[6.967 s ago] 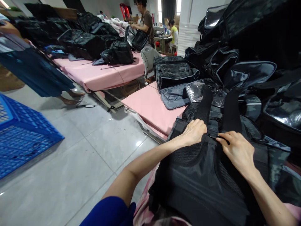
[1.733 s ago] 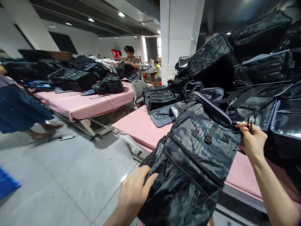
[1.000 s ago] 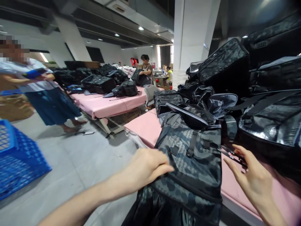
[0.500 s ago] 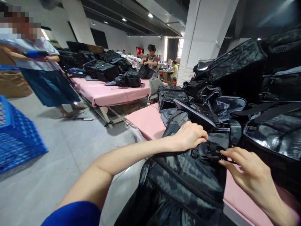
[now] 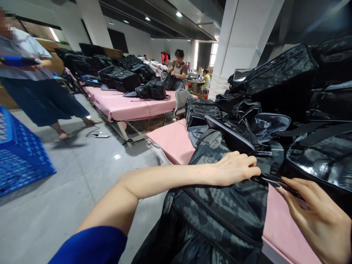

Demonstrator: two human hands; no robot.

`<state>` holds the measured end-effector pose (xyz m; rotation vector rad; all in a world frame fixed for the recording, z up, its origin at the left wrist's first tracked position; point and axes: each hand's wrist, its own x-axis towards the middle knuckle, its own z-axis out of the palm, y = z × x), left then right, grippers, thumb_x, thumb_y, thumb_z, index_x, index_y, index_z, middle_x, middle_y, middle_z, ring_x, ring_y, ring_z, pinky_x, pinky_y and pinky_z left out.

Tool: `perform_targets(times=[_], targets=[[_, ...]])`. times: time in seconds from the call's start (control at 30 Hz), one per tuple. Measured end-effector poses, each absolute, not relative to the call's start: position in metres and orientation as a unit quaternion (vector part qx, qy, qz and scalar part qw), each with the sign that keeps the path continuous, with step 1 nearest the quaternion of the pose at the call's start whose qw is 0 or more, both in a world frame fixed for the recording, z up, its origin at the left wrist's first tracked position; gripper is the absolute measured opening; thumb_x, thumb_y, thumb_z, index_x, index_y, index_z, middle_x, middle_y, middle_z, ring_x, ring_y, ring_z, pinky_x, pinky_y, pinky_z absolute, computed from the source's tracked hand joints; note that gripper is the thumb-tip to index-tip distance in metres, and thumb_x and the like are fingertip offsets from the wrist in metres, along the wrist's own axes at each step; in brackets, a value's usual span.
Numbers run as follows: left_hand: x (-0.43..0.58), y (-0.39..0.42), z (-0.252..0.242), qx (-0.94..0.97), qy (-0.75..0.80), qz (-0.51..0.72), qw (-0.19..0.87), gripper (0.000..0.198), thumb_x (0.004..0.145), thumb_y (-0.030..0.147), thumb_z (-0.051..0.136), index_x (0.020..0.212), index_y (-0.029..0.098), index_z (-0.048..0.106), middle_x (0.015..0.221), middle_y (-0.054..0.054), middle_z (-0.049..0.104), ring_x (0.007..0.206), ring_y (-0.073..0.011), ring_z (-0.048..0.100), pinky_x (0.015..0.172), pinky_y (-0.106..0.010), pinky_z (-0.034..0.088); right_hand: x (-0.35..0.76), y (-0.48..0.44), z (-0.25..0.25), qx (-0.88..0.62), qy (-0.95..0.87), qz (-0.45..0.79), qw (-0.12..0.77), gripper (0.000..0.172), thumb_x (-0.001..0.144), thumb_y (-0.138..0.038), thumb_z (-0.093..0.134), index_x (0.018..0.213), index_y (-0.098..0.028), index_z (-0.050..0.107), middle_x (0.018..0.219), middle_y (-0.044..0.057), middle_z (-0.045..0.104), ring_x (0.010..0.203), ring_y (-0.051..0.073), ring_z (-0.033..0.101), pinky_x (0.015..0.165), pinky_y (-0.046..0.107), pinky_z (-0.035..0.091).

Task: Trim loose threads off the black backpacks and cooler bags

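A worker's two hands meet over a camouflage backpack point(image 5: 222, 212), which stands at five o'clock in the frame, against the near pink-topped table point(image 5: 176, 137). The left hand point(image 5: 235, 167) reaches across to about one o'clock on the bag, fingers curled at its dark upper edge; whether the tips clamp on cloth or strap, one cannot tell. The right hand point(image 5: 319, 216), at four o'clock, has thumb and fingers clamped on small dark snips point(image 5: 271, 180), the tip pointing towards nine o'clock — just beside the left fingertips. With metal and skin so near, careful work would seem to mean holding that edge taut, laying the blades flat and keeping the point off both fingers and fabric. More bags point(image 5: 283, 69) lie heaped at two o'clock; a co-worker point(image 5: 179, 69) handles another bag near twelve.
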<state>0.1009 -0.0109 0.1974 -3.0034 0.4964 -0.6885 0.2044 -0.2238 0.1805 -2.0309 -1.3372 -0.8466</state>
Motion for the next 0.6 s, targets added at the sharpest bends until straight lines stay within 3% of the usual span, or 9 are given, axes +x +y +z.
perform_targets(times=[0.1,0.17,0.37,0.6], targets=[[0.105,-0.009,0.199,-0.96,0.187,-0.207,0.021,0.014,0.089,0.02,0.046,0.091,0.019,0.06,0.101,-0.004,0.058,0.085,-0.0167,0.054,0.061,-0.026,0.037,0.203,-0.224,0.181,-0.752,-0.505,-0.332,0.262,0.028,0.087,-0.045,0.053,0.105,-0.028,0.064,0.098,0.002,0.064,0.081,0.018,0.06,0.065,0.03,0.042],[0.107,-0.007,0.201,-0.966,0.164,-0.2,-0.031,0.013,0.086,0.015,0.047,0.089,0.016,0.059,0.097,-0.005,0.059,0.083,-0.0162,0.054,0.059,-0.025,0.036,0.203,-0.223,0.182,-0.75,-0.509,-0.334,0.259,0.028,0.088,-0.046,0.052,0.104,-0.027,0.064,0.096,0.002,0.064,0.079,0.017,0.06,0.062,0.029,0.041],[0.104,-0.003,0.211,-0.894,-0.021,-0.177,-0.411,0.012,0.082,0.017,0.049,0.073,0.014,0.057,0.067,0.003,0.056,0.063,-0.0088,0.05,0.061,-0.019,0.037,0.2,-0.213,0.191,-0.724,-0.523,-0.395,0.216,0.023,0.088,-0.039,0.056,0.1,-0.023,0.066,0.091,0.002,0.066,0.074,0.013,0.06,0.058,0.024,0.04],[0.102,-0.001,0.209,-0.874,-0.038,-0.194,-0.443,0.01,0.079,0.02,0.053,0.073,0.015,0.059,0.063,0.005,0.052,0.062,-0.0087,0.046,0.06,-0.02,0.032,0.205,-0.189,0.192,-0.683,-0.546,-0.451,0.18,0.019,0.085,-0.032,0.062,0.096,-0.018,0.066,0.088,0.002,0.065,0.073,0.012,0.059,0.058,0.022,0.038]])
